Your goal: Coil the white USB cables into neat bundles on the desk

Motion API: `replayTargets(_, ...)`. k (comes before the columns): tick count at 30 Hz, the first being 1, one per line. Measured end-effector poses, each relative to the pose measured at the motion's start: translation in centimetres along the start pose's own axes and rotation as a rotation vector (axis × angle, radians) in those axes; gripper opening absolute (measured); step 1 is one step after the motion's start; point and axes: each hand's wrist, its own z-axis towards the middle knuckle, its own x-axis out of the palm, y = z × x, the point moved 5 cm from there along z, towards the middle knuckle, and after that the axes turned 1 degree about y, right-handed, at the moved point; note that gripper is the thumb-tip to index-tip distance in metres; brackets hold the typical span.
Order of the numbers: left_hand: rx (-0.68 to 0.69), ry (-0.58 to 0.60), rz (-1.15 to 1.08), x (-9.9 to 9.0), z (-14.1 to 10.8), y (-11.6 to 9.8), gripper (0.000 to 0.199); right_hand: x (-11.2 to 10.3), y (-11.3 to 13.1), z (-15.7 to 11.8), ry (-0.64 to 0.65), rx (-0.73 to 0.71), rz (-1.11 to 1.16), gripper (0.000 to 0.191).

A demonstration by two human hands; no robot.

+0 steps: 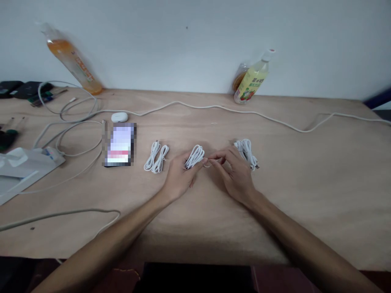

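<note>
A coiled white cable [194, 157] is held in my left hand [179, 175], its fingers and thumb wrapped round it. My right hand [236, 173] pinches a thin white tie [210, 163] between thumb and forefinger, just right of the coil. The tie reaches across to my left thumb. Two bundled white cables [155, 158] lie side by side on the wooden table, left of my left hand. More bundled white cable [248, 152] lies behind and right of my right hand, partly hidden by it.
A phone [120, 144] and a white earbud case [119, 117] lie to the left, near loose cables [77, 110]. An orange bottle [73, 65] and a yellow-green bottle [252, 81] lean at the wall. One long white cable [220, 107] crosses the table [305, 171].
</note>
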Motion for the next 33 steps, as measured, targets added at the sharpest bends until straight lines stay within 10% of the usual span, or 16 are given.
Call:
replayTargets(8, 0.238, -0.056, 0.26, -0.4, -0.4, -1.0, 0.012, 0.1, 0.0, 0.1, 0.051, 0.002, 0.003, 0.013)
replayTargets(33, -0.105, 0.128, -0.147, 0.3, 0.2, -0.2, 0.052, -0.3, -0.1, -0.1, 0.078, -0.204, -0.069, 0.015)
